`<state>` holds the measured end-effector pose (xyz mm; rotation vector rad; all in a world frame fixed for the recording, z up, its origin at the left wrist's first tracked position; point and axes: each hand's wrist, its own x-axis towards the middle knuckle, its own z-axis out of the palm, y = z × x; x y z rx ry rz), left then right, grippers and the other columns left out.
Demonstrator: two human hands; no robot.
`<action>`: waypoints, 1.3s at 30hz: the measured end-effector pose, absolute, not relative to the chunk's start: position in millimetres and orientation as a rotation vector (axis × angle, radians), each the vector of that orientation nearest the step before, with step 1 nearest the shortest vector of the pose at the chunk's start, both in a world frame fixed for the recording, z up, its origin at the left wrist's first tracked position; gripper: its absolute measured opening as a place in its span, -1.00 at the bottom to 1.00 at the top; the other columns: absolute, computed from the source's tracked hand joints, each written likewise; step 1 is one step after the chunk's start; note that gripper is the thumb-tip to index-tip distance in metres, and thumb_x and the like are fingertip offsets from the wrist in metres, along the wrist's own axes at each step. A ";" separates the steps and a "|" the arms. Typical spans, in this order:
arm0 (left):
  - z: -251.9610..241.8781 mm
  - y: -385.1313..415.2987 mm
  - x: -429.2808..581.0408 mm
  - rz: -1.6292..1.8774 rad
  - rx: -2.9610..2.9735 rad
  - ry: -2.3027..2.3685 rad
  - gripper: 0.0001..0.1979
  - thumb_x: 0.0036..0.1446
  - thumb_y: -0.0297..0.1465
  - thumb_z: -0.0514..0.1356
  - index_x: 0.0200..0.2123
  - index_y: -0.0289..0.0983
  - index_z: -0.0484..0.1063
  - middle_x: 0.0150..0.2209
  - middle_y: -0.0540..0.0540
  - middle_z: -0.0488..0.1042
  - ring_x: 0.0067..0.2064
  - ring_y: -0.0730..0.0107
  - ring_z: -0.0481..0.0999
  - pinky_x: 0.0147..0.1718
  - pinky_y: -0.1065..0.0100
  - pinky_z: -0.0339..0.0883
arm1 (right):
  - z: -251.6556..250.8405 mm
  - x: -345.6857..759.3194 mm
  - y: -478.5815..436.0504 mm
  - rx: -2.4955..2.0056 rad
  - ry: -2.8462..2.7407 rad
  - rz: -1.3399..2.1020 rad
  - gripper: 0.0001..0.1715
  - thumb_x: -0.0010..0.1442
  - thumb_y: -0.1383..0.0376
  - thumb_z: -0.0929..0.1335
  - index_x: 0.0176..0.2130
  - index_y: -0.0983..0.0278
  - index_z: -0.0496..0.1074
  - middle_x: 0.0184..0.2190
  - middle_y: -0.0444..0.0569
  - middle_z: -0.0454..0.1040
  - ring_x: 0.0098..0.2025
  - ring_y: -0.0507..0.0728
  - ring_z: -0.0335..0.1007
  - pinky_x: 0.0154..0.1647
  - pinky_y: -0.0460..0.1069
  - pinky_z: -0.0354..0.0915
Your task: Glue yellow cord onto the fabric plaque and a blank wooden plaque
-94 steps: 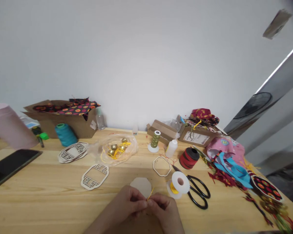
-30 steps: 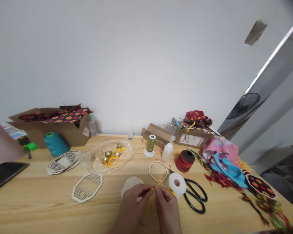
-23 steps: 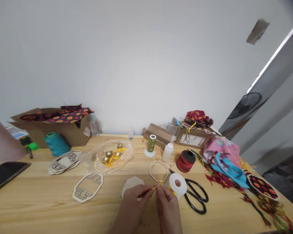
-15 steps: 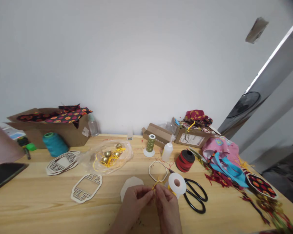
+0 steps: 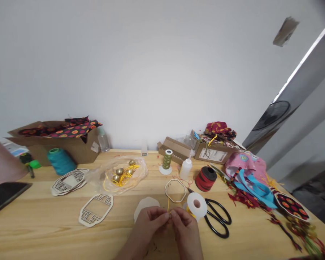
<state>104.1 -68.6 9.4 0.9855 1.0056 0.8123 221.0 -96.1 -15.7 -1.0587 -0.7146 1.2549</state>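
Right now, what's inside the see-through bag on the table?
Small gold bells and a tangle of yellow cord show through the clear plastic bag. The crinkled plastic and the tangle hide how many bells there are and anything lying underneath.

A single head-worn camera is looking forward and slightly down across the table [image 5: 43, 231] toward the white wall [image 5: 151, 72], which is filling the upper half. It is sitting close above the left hand [image 5: 148, 225] and right hand [image 5: 185, 229], which are showing at the bottom edge.
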 end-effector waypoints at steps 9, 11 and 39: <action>16.8 -72.1 96.9 0.806 1.165 1.031 -0.76 -0.14 -0.26 0.25 -0.56 -0.36 0.49 -0.61 0.01 0.38 -0.49 0.42 0.27 -0.49 0.41 0.06 | -3.7 216.9 -97.7 -1.126 -0.778 1.210 -0.79 -0.13 0.17 0.45 -0.57 0.27 0.50 -0.61 -0.13 0.41 -0.49 0.06 0.28 -0.43 -0.08 0.23; 17.0 -72.2 96.3 0.801 1.171 1.037 -0.77 -0.13 -0.27 0.25 -0.56 -0.36 0.48 -0.62 0.02 0.37 -0.51 0.42 0.27 -0.50 0.41 0.05 | -4.4 217.2 -98.3 -1.126 -0.801 1.207 -0.78 -0.13 0.15 0.45 -0.56 0.27 0.50 -0.60 -0.12 0.41 -0.48 0.06 0.27 -0.43 -0.08 0.22; 17.3 -76.3 94.6 0.687 0.682 0.756 -0.72 -0.13 -0.25 0.35 -0.50 -0.40 0.51 -0.54 -0.04 0.42 -0.56 0.61 0.33 -0.60 0.58 0.23 | -11.6 224.1 -95.2 -0.998 -0.752 1.375 -0.77 -0.11 0.17 0.45 -0.53 0.31 0.51 -0.63 -0.12 0.44 -0.54 0.02 0.29 -0.44 -0.08 0.20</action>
